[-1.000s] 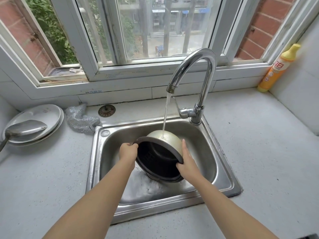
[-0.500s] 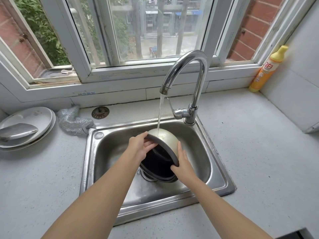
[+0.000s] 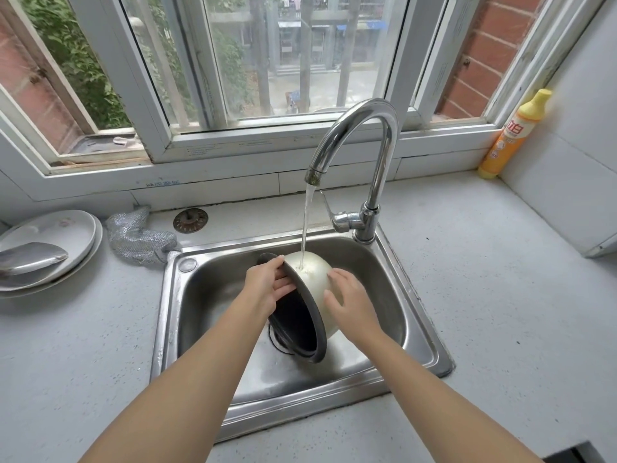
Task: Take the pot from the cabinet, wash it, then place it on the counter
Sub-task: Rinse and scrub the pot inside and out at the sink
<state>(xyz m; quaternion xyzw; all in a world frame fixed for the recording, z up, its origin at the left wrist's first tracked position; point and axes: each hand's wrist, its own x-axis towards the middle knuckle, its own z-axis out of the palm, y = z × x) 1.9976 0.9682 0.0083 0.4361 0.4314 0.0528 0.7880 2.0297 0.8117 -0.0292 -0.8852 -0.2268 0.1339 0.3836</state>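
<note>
2 bare hands work the pot (image 3: pixel 315 279) inside the stainless sink (image 3: pixel 420 332), tipped on its side so the running stream from the faucet (image 3: pixel 354 128) lands on its pale rounded outer wall. Dark interior faces left and toward the camera, rim low near the drain, likely so water sheds off instead of pooling inside. Left hand (image 3: pixel 267 285) hooks over the top of the rim, fingers curled inside the mouth and thumb on the outside, pinching the edge to steady the tilt. Right hand (image 3: pixel 347 299) lies flat and spread against the wet outer shell, palm on metal, not gripping anything, reads as rubbing the outside under the flow. Judged step: washing the exterior, mid-task; the move to the counter (image 3: pixel 484 295) is not yet done.

Off to the left a mesh scrubber (image 3: pixel 140 238) sits unused beside the sink, with the drain strainer (image 3: pixel 190 220) behind it and stacked plates (image 3: pixel 83 235) holding a ladle (image 3: pixel 30 259). Yellow dish soap bottle (image 3: pixel 514 135) stands in the far right corner, well apart. Slip risk: a wet, 1-handed rim pinch.
</note>
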